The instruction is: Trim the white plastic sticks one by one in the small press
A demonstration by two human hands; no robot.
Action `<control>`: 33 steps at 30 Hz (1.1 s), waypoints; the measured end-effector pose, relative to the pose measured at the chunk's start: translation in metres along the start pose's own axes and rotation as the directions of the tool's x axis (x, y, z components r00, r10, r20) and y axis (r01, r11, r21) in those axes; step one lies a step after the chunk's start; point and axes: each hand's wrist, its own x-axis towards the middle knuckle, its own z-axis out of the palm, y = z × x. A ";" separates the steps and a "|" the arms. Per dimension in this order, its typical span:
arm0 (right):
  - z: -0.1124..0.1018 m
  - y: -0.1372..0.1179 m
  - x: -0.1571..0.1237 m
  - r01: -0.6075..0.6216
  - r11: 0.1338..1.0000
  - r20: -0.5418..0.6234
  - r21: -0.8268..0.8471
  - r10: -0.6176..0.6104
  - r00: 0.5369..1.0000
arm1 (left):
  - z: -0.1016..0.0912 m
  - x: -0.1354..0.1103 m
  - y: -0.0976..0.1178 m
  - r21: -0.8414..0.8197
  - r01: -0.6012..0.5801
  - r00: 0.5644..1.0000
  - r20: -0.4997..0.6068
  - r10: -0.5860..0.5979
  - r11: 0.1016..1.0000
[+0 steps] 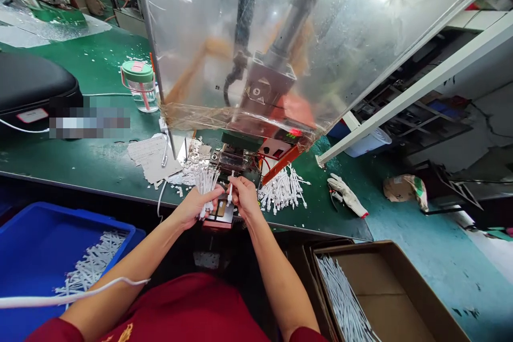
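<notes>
My left hand [195, 207] is closed around a bundle of short white cable-like strips [206, 184], which fan out upward from the fingers. Just to its right, my right hand [245, 195] pinches a single white strip [230, 188] between thumb and fingers, holding it upright. Both hands are at the front of a bench press machine [262, 83], over a small metal plate [222, 212]. Behind the fingers sits the machine's dark metal tooling [233, 159]. A loose pile of similar white strips [282, 189] lies beside my right hand.
A cloudy plastic shield [192, 26] hangs in front of the machine. White scraps [196, 156] and torn cardboard [150, 157] lie left. A blue bin [24, 256] and a cardboard box [385, 272] hold more strips. A glove [348, 195] and lidded cup [140, 85] rest on the green bench.
</notes>
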 end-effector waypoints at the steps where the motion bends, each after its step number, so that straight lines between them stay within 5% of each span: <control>1: 0.000 0.000 0.000 0.009 1.000 0.001 -0.007 -0.009 1.000 | 0.003 0.002 0.001 0.027 -0.008 1.000 -0.016 0.008 1.000; 7: -0.005 0.004 -0.018 0.157 0.973 -0.012 -0.169 -0.161 0.987 | 0.019 0.013 0.001 0.152 -0.073 0.990 -0.112 0.090 0.986; 11: -0.028 0.006 -0.034 0.217 0.932 -0.011 -0.290 -0.230 0.973 | 0.027 0.017 0.000 0.207 -0.058 0.987 -0.136 0.087 0.977; 14: -0.069 0.002 -0.034 0.193 0.908 -0.142 -0.372 -0.261 0.955 | 0.029 0.019 0.001 0.229 -0.031 0.986 -0.152 0.067 0.973; 17: -0.125 -0.007 -0.026 0.129 0.829 -0.318 -0.543 -0.346 0.883 | 0.027 0.019 0.005 0.242 -0.012 0.988 -0.143 0.048 0.970; 21: -0.189 -0.022 -0.012 -0.048 0.578 -0.408 -0.815 -0.511 0.757 | 0.021 0.016 0.007 0.250 -0.017 0.989 -0.137 0.053 0.968; 23: -0.207 -0.026 -0.004 -0.151 0.456 -0.404 -0.877 -0.529 0.746 | 0.020 0.013 0.007 0.265 -0.022 0.991 -0.121 0.056 0.964; 27: -0.218 -0.030 0.014 -0.294 0.294 -0.406 -0.909 -0.479 0.778 | 0.016 0.006 0.009 0.308 -0.037 0.996 -0.067 0.061 0.951; 33: -0.213 -0.041 0.024 -0.266 0.330 -0.405 -0.906 -0.489 0.773 | 0.006 -0.005 0.015 0.294 -0.108 0.991 -0.039 0.125 0.950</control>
